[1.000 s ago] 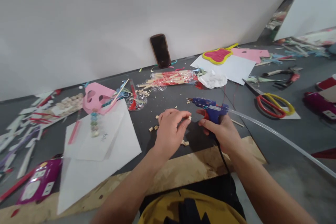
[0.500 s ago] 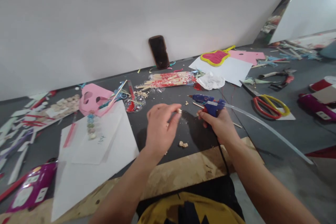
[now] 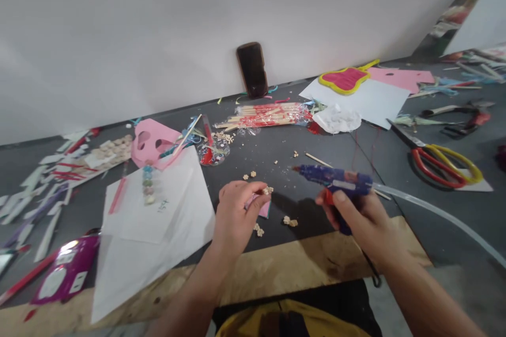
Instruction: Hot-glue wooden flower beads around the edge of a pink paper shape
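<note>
My left hand (image 3: 237, 213) pinches a small cluster of pale wooden beads (image 3: 268, 189) between thumb and fingertips. Beneath it a small pink piece (image 3: 264, 209) shows in part, mostly covered by the hand. To the right, my right hand (image 3: 361, 221) is wrapped around the handle of a blue hot glue gun (image 3: 336, 178), its nozzle pointing left toward the beads. A long clear glue stick (image 3: 443, 214) trails out of the gun's back. More bead clusters (image 3: 290, 221) lie on the dark table (image 3: 272, 142) around my left hand.
White paper sheets (image 3: 158, 253) and a pink cutout (image 3: 152, 142) lie left. Behind are a bag of wooden sticks (image 3: 272, 116) and a phone (image 3: 253, 69) against the wall. Scissors (image 3: 443, 166) and pliers (image 3: 462, 116) are at right. A purple device (image 3: 67, 268) sits front left.
My right hand has lifted the glue gun closer to me, its trigger side now showing. My left hand has come down, still pinching beads; a pink piece now shows beneath it. The view has shifted slightly.
</note>
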The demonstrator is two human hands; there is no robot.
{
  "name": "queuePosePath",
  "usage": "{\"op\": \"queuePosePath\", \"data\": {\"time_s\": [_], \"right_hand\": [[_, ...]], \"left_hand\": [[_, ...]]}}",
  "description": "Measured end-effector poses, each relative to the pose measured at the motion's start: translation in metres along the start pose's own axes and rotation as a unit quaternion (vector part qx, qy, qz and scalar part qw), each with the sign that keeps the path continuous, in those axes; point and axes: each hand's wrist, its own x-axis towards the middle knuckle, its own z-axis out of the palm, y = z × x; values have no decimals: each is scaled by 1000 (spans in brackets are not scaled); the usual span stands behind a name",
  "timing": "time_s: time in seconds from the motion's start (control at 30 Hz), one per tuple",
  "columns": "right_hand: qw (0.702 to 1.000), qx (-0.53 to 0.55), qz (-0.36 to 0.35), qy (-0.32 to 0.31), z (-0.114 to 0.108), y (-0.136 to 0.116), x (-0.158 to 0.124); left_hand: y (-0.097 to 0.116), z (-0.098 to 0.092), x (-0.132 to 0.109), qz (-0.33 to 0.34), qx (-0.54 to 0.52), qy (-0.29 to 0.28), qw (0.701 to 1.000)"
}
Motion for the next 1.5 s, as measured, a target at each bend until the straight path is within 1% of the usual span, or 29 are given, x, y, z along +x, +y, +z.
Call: {"op": "queuePosePath", "data": {"time_s": [0.1,0.2,0.27,0.33,0.4,0.57,0.67,0.77,0.83,0.93,1.03,1.23,1.4,1.5], "right_hand": [[998,57,36,-9,10,2,-19],[993,90,82,6,15,8,-29],[991,91,97,-18,16,13,-31],[990,90,93,-53,16,17,-31],[990,83,94,-66,16,19,-30],[987,86,138,-8,22,9,-32],[988,85,131,11,22,7,-30],[993,58,103,26,16,14,-26],[995,31,90,29,10,20,-23],[995,-9,96,16,4,23,-23],[995,-15,101,0,3,18,-27],[988,51,148,7,11,4,-39],[984,54,167,2,16,4,-40],[984,53,169,-8,16,4,-39]], "left_hand": [[-1,7,1,7,-7,-32,999],[-3,11,1,1,-19,-41,999],[-4,12,1,-4,-21,-39,999],[-4,12,1,-1,-19,-41,999],[-3,11,1,8,-16,-45,999],[-4,10,1,12,-14,-53,998],[-6,9,2,13,-3,-51,999],[-6,6,3,0,9,-12,1000],[-6,4,3,-8,17,-2,1000],[-4,5,3,22,20,-39,999],[-2,10,3,59,15,-72,996],[-1,15,1,35,3,-72,997],[0,13,0,87,28,-74,993],[0,13,-1,96,33,-70,992]]}}
